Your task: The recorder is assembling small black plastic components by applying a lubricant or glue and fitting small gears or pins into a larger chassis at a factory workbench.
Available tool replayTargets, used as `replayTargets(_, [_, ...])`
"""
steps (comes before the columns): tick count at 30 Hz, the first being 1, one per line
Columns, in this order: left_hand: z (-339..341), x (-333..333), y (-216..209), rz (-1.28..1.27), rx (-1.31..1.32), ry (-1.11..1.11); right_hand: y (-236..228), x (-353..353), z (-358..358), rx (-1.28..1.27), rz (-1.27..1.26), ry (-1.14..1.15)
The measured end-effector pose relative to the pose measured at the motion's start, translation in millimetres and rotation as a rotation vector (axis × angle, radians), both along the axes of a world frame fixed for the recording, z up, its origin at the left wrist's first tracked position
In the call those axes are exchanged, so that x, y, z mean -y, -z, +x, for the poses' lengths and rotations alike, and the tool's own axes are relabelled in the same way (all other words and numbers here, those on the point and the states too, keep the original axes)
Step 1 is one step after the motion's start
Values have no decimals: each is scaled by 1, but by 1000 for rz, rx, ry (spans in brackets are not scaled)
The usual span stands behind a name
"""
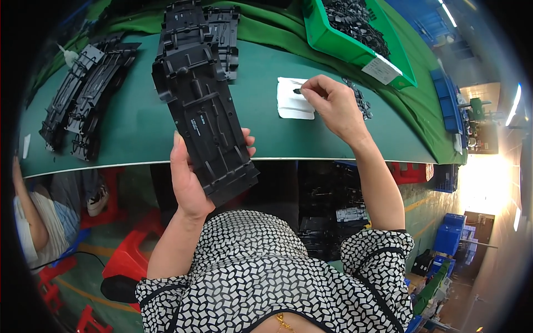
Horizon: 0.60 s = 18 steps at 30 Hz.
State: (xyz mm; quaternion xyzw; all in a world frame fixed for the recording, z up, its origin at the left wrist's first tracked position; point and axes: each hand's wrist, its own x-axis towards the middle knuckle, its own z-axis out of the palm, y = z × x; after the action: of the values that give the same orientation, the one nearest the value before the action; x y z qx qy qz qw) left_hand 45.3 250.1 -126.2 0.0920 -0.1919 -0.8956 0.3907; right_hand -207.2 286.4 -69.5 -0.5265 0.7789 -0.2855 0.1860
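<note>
My left hand [190, 180] is closed round the near end of a long black plastic chassis [206, 116], thumb on one edge and fingertips on the other. Its ribbed face with small white print is turned up, and it is tilted above the table's front edge. Over a white pad [291, 101] on the table, my right hand [335, 104] pinches a small black part [297, 91] between thumb and fingertips. Just beyond that hand lie several small black pieces [360, 99], partly hidden by it.
More black chassis [91, 91] lie on the green table [258, 133] at the left, others [226, 41] behind the held one. A green bin [355, 53] full of small black parts stands at the back right on green cloth. A person [41, 227] sits at the far left near red stools [130, 250].
</note>
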Motion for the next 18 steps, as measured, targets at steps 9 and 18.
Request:
replayTargets(9, [-1, 0, -1, -31, 51, -30, 11, -3, -4, -151, -125, -29])
replayTargets(18, [-1, 0, -1, -17, 31, -19, 22, -4, -6, -228, -148, -25])
